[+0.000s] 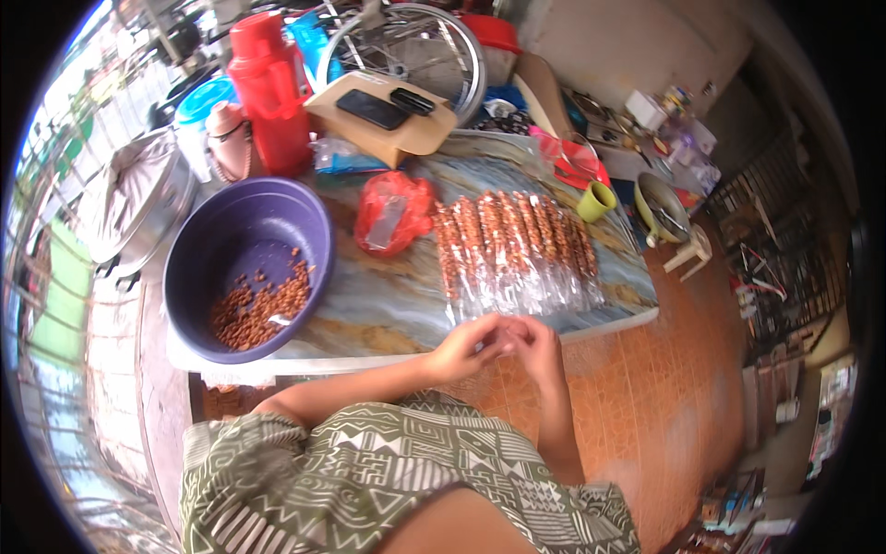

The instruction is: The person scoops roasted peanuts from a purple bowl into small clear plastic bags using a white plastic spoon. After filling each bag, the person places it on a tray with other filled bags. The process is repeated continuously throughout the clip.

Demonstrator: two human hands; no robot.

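My left hand (464, 352) and my right hand (542, 351) meet in front of the table's near edge. The fingers of both are curled together at the tips; whatever lies between them, if anything, is too small to make out. Just beyond them is a row of long, narrow clear plastic packets (517, 235) filled with reddish-brown nuts, their unfilled ends toward me. A deep purple basin (242, 217) stands on the left, with loose brown nuts (268, 309) in its bottom and a small whitish piece among them. Between basin and packets lies a crumpled red plastic bag (395, 212) with a clear patch.
The marble-patterned table (369, 319) also bears a red thermos (269, 102), brown cardboard (392, 138) with a black phone (371, 109), and a green cup (596, 201). A bicycle wheel (478, 78) stands behind. Right of the table are a pot (657, 198) and a tiled floor (637, 388).
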